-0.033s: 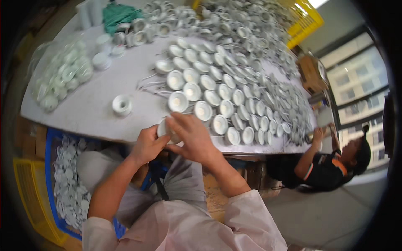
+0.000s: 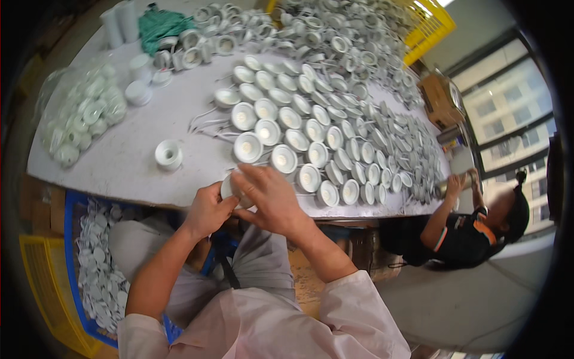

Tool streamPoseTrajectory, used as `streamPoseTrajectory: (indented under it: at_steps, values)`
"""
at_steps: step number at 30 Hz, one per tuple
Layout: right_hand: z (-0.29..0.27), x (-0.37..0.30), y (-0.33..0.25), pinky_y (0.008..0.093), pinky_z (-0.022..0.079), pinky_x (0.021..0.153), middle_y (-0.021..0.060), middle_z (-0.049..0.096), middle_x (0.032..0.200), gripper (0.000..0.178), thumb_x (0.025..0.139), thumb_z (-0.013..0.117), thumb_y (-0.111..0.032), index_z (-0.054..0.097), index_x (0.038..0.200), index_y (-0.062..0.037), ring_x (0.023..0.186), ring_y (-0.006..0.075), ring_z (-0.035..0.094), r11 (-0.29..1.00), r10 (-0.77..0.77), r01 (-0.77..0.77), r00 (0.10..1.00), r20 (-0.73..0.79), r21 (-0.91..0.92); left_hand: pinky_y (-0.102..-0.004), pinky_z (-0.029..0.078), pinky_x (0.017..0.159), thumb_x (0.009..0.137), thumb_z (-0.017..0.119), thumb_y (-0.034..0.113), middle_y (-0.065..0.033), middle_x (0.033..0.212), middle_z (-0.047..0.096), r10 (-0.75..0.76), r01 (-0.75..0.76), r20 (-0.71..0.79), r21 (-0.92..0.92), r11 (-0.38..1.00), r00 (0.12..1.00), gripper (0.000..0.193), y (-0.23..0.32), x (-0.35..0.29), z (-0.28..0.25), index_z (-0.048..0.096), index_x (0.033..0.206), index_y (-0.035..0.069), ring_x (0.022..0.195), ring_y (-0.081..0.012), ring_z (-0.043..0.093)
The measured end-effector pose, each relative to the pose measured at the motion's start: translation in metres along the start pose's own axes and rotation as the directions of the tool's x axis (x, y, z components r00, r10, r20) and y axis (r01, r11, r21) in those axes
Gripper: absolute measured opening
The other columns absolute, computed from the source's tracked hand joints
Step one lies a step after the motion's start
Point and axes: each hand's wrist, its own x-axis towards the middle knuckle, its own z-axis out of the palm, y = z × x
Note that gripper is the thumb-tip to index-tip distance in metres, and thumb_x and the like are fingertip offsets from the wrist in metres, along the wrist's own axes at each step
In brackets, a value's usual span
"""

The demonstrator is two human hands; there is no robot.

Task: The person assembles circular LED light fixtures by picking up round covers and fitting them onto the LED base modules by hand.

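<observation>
White round lamp-like fitting (image 2: pixel 226 186), partly hidden, sits at the pale surface's (image 2: pixel 128 176) near edge in the head view: left hand (image 2: pixel 209 210) pinching it, right hand (image 2: pixel 270 198) curved over, grip unclear. Likely light, stiff, slick; best held by its rim.

One left hand (image 2: pixel 209 209) and one right hand (image 2: pixel 269 200) meet around one small white round piece (image 2: pixel 226 187). One thick white ring-shaped part (image 2: pixel 168 155) sits alone on one pale smooth-topped table (image 2: pixel 119 164). Two tall white cylindrical rolls (image 2: pixel 127 23), one crumpled green cloth (image 2: pixel 161 29) and one clear plastic bag (image 2: pixel 89 110) of white round parts stand beyond. White round dished fittings (image 2: pixel 283 158) number dozens, probably over fifty, overlapping too densely for an exact count. There are two yellow slatted plastic crates (image 2: pixel 433 30), one blue plastic crate (image 2: pixel 70 257), one brown cardboard box (image 2: pixel 439 99) and one black-shirted co-worker (image 2: pixel 463 239).
</observation>
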Motion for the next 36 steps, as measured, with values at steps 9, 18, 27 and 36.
streamPoseTrajectory:
  at_steps: [9, 18, 27, 36]
  values:
    - [-0.047, -0.057, 0.035, 0.0379, 0.045, 0.090, 0.0180, 0.053, 0.121, 0.062, 0.065, 0.080, -0.019, 0.055, 0.121, -0.0047, 0.110, 0.0326, 0.053, 0.938, 0.270, -0.256, 0.962, -0.032, 0.232, -0.0199, 0.042, 0.046, 0.090, 0.061, 0.013, -0.0098, 0.083, 0.065, -0.138, 0.214, 0.313, -0.223, 0.951, 0.940, 0.031, 0.008, 0.020, 0.043, 0.054, 0.112, -0.009, 0.064, -0.0105, 0.061]
    - [-0.141, -0.122, 0.146, 0.0325, 0.047, 0.083, 0.0093, 0.058, 0.117, 0.054, 0.068, 0.076, -0.009, 0.057, 0.119, -0.0062, 0.104, 0.0204, 0.056, 0.803, 0.596, -0.542, 0.745, -0.301, 0.247, -0.0222, 0.049, 0.054, 0.090, 0.059, 0.008, -0.0225, 0.113, 0.061, -0.025, 0.154, 0.428, -0.269, 0.951, 0.903, 0.037, 0.000, 0.040, 0.052, 0.048, 0.120, -0.010, 0.085, -0.0244, 0.068]
    - [-0.192, -0.187, 0.262, 0.0328, 0.041, 0.096, 0.0166, 0.060, 0.117, 0.055, 0.074, 0.072, -0.025, 0.058, 0.120, 0.0014, 0.109, 0.0254, 0.056, 0.509, 0.806, -0.842, 0.392, -0.444, 0.181, -0.0228, 0.050, 0.060, 0.089, 0.061, 0.012, -0.0235, 0.118, 0.059, 0.005, 0.102, 0.420, -0.232, 0.967, 0.907, 0.039, -0.006, 0.047, 0.060, 0.048, 0.121, -0.008, 0.094, -0.0241, 0.066]
    - [-0.182, -0.192, 0.290, 0.0352, 0.039, 0.099, 0.0201, 0.057, 0.122, 0.057, 0.072, 0.072, -0.029, 0.059, 0.118, 0.0021, 0.115, 0.0291, 0.053, 0.396, 0.841, -0.916, 0.332, -0.427, 0.067, -0.0242, 0.051, 0.066, 0.089, 0.061, 0.011, -0.0223, 0.118, 0.060, -0.007, 0.138, 0.402, -0.298, 0.945, 0.916, 0.038, -0.003, 0.046, 0.060, 0.049, 0.120, -0.008, 0.096, -0.0229, 0.065]
